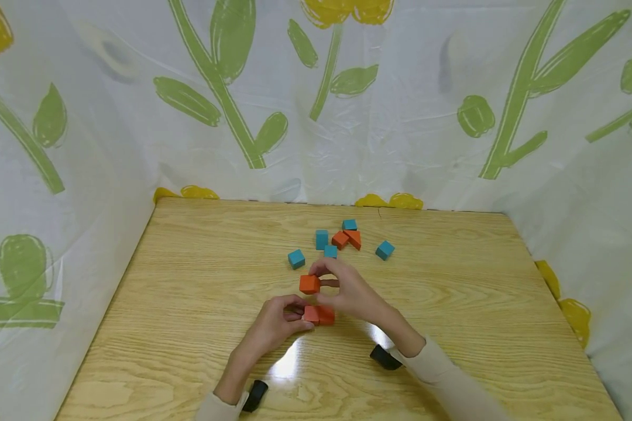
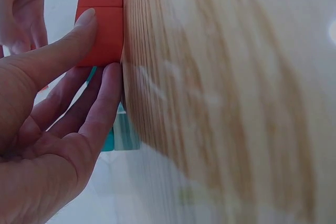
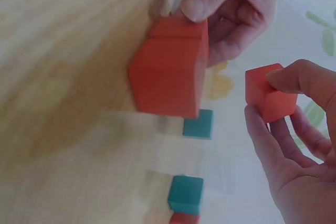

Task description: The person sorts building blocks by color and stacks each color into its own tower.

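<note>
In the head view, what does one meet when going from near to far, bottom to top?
Left black wrist device → right black wrist device → adjoining red blocks at left hand → red block held in right hand → leftmost blue block → farthest blue block.

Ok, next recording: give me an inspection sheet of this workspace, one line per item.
Surface: wood-grain table, with bright glare near the hands.
Job's things: two adjoining red blocks on the table; held red cube, apart from them.
Clutter: five blue blocks, another red cube and a red triangular block, beyond the hands.
Hands: left hand grips one of the adjoining pair; right hand pinches the held red cube.
Cables: nothing seen.
Surroundings: white sheeting with green and yellow plant print.
</note>
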Demonstrator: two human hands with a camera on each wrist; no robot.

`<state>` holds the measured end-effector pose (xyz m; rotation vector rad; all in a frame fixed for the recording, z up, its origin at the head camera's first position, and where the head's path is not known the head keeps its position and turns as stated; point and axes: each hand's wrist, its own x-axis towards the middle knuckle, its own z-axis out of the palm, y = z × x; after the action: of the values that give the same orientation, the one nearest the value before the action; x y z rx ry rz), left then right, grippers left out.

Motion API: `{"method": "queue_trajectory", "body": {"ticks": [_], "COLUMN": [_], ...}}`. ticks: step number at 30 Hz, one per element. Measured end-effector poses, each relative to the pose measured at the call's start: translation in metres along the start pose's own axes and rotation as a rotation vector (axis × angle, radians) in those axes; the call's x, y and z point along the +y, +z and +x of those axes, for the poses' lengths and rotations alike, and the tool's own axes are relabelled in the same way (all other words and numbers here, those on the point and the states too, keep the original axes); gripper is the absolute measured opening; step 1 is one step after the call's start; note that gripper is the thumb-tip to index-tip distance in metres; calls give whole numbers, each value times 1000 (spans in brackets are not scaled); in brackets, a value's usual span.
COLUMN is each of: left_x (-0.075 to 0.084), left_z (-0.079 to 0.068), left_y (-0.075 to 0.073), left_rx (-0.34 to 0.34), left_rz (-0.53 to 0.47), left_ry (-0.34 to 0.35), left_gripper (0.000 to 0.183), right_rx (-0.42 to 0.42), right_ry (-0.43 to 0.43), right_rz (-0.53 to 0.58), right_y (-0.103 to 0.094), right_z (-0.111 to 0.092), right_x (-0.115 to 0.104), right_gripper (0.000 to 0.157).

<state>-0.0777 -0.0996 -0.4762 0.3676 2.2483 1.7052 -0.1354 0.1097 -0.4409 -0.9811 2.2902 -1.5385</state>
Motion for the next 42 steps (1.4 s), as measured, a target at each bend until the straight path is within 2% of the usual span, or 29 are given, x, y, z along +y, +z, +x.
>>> {"method": "queue_trajectory", "body": {"ticks": [6, 12, 22, 34, 38, 42], "left_x": [-1, 0, 0, 1, 1, 2], "left_z": [1, 0, 2, 2, 1, 1], "left_y": [0, -1, 0, 1, 2, 4], "left_rx": [0, -11, -9, -10, -13, -12], "left_rz": [3, -25, -9, 39, 74, 86], "left_ry": [18, 8, 20, 40, 71, 116], "left_gripper": [30, 28, 27, 32, 36, 32], "right_rx": [-12, -75, -79, -77, -93, -100], "right_ry": [47, 27, -33, -6, 17, 25], "right_rz": [56, 108, -48, -54, -40, -33], "right_y": [4, 7, 10, 11, 10, 10], "right_z": [-14, -26, -31, -32, -32, -32], "right_x": [4, 10, 16, 17, 16, 14], "right_gripper": [37, 32, 29, 30, 29, 29]}}
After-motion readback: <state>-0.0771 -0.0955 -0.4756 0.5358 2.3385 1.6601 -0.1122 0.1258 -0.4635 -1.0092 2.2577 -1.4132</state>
